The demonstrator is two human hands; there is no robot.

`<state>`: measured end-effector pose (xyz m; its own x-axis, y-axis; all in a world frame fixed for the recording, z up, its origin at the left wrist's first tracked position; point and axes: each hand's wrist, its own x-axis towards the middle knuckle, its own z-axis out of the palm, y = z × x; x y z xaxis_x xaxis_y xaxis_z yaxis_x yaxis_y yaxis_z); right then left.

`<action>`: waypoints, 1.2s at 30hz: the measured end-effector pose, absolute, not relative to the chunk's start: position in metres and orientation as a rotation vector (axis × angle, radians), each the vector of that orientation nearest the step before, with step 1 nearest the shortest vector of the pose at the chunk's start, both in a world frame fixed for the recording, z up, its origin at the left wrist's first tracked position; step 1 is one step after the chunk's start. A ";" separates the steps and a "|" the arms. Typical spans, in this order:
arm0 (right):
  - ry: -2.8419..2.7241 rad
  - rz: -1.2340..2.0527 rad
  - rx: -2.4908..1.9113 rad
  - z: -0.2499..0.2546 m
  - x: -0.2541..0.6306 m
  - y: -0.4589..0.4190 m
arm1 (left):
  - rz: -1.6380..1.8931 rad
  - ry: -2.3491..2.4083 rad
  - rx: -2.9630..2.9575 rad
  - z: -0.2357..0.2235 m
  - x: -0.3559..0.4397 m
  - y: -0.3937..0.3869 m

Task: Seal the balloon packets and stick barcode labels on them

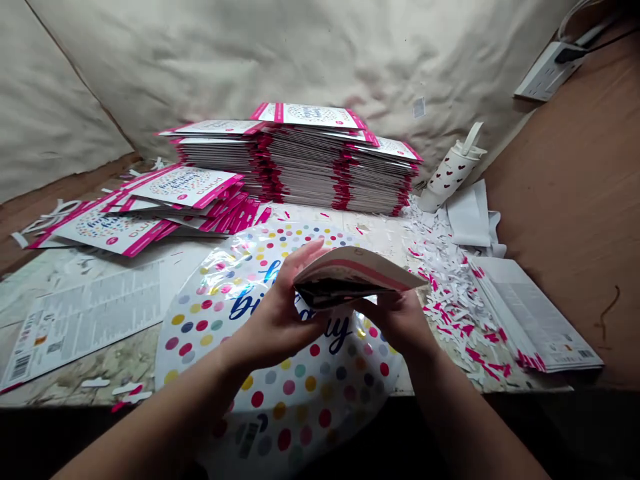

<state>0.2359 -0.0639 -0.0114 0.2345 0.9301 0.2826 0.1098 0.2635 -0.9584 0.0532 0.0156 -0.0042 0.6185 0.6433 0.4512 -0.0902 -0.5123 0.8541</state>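
Observation:
My left hand [277, 313] and my right hand [400, 323] both grip a folded paper packet [350, 277] with a pink stripe and a dark inner layer. My left hand holds its left end, and my right hand supports it from below on the right. Under both hands lies a round foil balloon [305, 400], silvery and printed with coloured dots and blue lettering. It reaches over the table's near edge. Tall stacks of pink-edged packaged cards [300, 167] stand beyond the balloon.
More pink-edged cards [150, 207] lie fanned at the left, beside printed sheets with a barcode [85, 320]. Pink and white paper trimmings [450, 300] are scattered at the right, next to a stack of printed sheets [530, 313]. A heart-patterned white bottle [450, 173] lies behind them, and a cloth backdrop hangs beyond.

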 end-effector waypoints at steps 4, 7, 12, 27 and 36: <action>-1.070 0.861 -0.996 0.003 0.238 -0.067 | 0.830 0.527 1.606 0.014 0.047 0.017; -0.967 0.935 -0.938 0.015 0.245 -0.061 | 0.675 0.506 1.379 0.029 0.043 0.019; -1.046 0.879 -1.402 0.004 0.257 -0.039 | 0.432 0.679 1.225 0.013 0.039 0.021; -1.920 0.076 -1.621 -0.013 0.198 -0.055 | 0.575 0.844 1.272 -0.018 0.054 -0.005; -2.047 0.095 -1.669 -0.009 0.205 -0.058 | 0.495 0.876 1.309 -0.022 0.051 -0.007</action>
